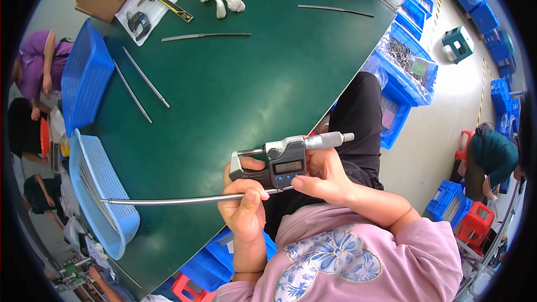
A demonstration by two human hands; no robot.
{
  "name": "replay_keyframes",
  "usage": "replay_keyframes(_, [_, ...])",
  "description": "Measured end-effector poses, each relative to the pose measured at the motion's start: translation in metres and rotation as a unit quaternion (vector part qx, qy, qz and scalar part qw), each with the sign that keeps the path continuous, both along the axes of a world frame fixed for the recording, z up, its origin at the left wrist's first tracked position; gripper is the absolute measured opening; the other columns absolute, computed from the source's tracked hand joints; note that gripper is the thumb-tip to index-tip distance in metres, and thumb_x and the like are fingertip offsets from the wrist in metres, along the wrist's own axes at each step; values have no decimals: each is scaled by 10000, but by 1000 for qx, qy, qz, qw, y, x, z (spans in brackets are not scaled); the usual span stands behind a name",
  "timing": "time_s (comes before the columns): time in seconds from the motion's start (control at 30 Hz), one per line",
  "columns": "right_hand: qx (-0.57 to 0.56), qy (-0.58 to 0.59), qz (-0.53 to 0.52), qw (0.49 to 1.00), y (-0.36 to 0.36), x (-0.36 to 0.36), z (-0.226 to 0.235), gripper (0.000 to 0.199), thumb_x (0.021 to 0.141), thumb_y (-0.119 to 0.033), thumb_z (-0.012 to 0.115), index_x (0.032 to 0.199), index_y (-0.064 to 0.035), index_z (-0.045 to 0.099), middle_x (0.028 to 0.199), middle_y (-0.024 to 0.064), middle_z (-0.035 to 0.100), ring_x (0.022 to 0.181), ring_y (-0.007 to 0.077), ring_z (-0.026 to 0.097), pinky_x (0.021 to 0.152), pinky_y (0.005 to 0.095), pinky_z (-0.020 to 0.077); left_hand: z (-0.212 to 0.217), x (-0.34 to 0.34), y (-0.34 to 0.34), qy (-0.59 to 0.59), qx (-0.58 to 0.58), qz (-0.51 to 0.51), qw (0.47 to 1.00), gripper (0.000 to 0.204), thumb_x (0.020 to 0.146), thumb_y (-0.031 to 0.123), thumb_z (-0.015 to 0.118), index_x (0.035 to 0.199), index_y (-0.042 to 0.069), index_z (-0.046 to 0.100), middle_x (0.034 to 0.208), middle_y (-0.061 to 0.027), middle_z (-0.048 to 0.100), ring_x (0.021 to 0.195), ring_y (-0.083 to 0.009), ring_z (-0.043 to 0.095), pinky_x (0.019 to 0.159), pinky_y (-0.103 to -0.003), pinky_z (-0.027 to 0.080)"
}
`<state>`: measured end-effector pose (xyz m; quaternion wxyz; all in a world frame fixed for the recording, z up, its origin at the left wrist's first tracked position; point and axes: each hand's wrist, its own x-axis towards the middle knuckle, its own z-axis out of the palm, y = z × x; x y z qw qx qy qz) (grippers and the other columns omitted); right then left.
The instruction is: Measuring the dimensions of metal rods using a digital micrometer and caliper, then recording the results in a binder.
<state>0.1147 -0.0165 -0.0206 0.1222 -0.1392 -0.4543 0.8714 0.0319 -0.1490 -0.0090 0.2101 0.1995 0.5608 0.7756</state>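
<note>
Head view: we find the metal rod at eight o'clock of centre, pinched in the left hand and pointing toward nine o'clock across the blue basket, while the right hand grasps the gauge. We judge the rod stiff, light and rather slippery, best held near mid-length; the gauge looks heavier and delicate, best held by its frame.

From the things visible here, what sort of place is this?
Probably a factory workshop, judging by the digital micrometer, the calipers on the green worktable, and the blue crate holding many small parts.
</note>
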Motion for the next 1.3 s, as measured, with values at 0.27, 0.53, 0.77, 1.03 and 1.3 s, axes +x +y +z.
replay_keyframes(0.27, [-19,7,-35,999,-5,-5,6,435,718,-1,611,1119,50,452,1005,67,548,918,98,532,790,244,453,-1,1,3,42,-15,6,999,323,810,296,615,639,24,583,988,-189,510,928,-247,484,822,-342,369])
replay_keyframes(0.53, [7,-29,-21,999,-5,-5,5,459,722,-11,589,1139,40,402,1051,105,539,966,151,546,841,300,450,-1,1,2,28,-7,5,1000,316,810,285,608,631,26,579,978,-190,513,917,-247,484,809,-338,373])
replay_keyframes(0.77, [17,-8,-25,1000,3,2,0,452,732,-104,643,1102,30,420,988,98,548,850,124,548,705,254,445,-2,1,-2,-19,-13,6,1000,319,801,289,617,624,26,580,978,-192,513,936,-253,477,831,-355,358])
replay_keyframes(1.03, [106,-5,-135,985,33,15,8,202,814,-103,636,946,33,567,774,59,589,652,86,559,551,208,462,0,0,1,2,0,9,1000,303,807,263,617,646,9,582,986,-200,508,931,-250,471,810,-332,353])
replay_keyframes(1.3, [439,66,-117,888,57,19,9,208,696,-1,667,868,2,550,788,84,613,638,152,590,568,247,454,-1,-1,-1,-2,26,-15,1000,294,820,249,605,663,1,582,988,-206,514,933,-235,471,799,-312,349])
